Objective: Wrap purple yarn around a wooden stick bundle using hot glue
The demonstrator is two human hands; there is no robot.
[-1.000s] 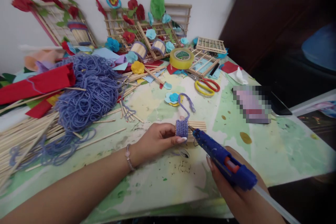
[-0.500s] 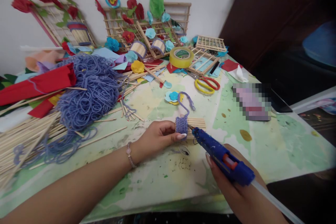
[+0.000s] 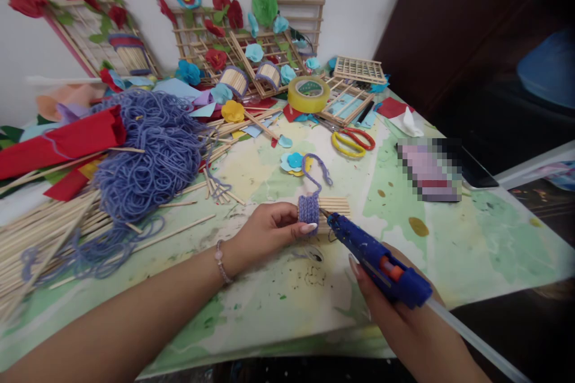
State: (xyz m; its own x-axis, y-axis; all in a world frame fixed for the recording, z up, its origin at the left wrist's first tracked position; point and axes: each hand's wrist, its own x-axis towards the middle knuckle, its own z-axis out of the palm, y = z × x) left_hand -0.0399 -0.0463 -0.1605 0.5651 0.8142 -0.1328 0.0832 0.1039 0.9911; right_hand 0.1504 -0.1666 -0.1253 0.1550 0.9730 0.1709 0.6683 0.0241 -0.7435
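Observation:
My left hand (image 3: 281, 224) pinches a small bundle of wooden sticks (image 3: 338, 206) by the purple braided yarn (image 3: 308, 210) wrapped around one end. A loose tail of that yarn curls up and away over the tablecloth. In my right hand (image 3: 404, 323) is a blue hot glue gun (image 3: 375, 257), with a long clear glue stick (image 3: 471, 341) sticking out of its back. The gun's nozzle points at the right edge of the yarn band, touching or very close to it. Just beyond the bundle lies a blue and yellow paper flower (image 3: 294, 161).
Purple yarn (image 3: 150, 152) is heaped at left beside many loose sticks (image 3: 40, 239). Scissors (image 3: 348, 142), a roll of clear tape (image 3: 308, 94) and small stick frames (image 3: 359, 69) lie further back. A phone (image 3: 480, 164) rests at right. Stick trellises with paper flowers lean against the wall.
The whole view has shifted slightly. Both hands keep their grips, and the nozzle stays at the right edge of the yarn band.

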